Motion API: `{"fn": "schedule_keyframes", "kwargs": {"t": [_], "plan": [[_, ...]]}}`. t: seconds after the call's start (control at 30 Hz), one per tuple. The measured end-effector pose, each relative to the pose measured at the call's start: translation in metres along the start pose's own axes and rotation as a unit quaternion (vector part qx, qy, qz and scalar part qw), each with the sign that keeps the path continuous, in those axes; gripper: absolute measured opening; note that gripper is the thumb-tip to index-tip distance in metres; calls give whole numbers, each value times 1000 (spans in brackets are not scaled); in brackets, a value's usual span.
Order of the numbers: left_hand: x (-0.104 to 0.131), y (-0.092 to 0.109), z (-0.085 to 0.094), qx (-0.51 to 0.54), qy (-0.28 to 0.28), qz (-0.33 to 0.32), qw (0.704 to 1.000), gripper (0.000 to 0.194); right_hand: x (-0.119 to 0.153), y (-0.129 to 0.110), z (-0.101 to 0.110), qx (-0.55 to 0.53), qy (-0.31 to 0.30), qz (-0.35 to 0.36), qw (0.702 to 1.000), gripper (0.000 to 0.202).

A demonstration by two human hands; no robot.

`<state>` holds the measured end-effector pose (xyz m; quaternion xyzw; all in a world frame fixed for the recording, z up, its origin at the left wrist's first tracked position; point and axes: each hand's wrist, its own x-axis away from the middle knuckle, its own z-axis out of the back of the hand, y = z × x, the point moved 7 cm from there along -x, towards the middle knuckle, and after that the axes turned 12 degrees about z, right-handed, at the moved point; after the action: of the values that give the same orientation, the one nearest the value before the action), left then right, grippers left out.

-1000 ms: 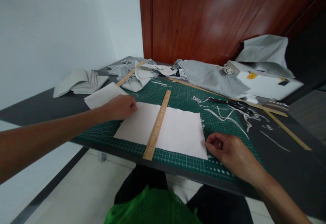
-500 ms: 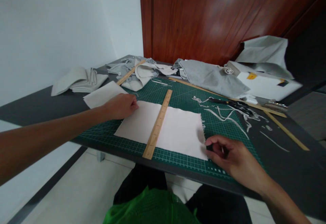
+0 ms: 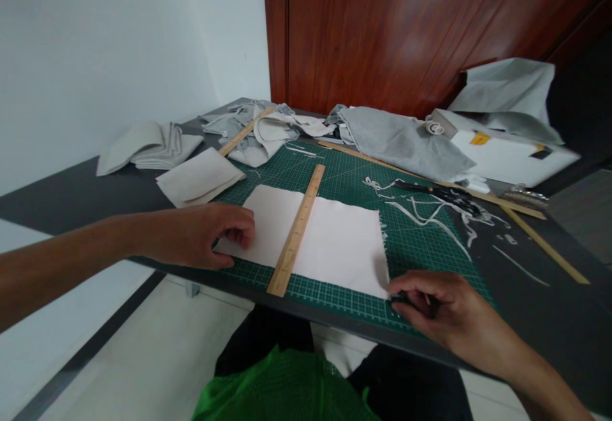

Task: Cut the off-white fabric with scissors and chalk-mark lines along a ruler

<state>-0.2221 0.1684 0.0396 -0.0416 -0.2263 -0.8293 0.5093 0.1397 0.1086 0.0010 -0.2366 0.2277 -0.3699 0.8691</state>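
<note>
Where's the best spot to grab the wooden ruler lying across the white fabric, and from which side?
Probably the near end of the wooden ruler, where it runs past the edge of the white fabric onto the green cutting mat. It lies flat and thin, so come from above and pinch its long edges with the fingers. That end sits free between the left hand and the right hand.

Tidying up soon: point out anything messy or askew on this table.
White fabric trimmings lie scattered over the cutting mat's right edge and onto the dark table. Grey cloth sits crumpled at the back. The wooden ruler lies slightly slanted across the white fabric sheet.
</note>
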Motion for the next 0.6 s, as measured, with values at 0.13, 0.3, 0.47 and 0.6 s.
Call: {"fn": "schedule_keyframes", "kwargs": {"t": [0.13,0.3,0.47,0.6], "plan": [[0,6,-4,6,13,-26,1000,18,-4,-4,-3,14,-2,15,1000,19],[-3,4,-2,0,30,-28,999,18,-4,-5,-3,37,8,19,999,22],[-2,3,-2,-1,33,-25,999,19,-5,-8,-4,58,4,15,998,24],[-1,5,-1,0,30,-14,999,18,-7,-9,-6,87,-14,14,996,21]]}}
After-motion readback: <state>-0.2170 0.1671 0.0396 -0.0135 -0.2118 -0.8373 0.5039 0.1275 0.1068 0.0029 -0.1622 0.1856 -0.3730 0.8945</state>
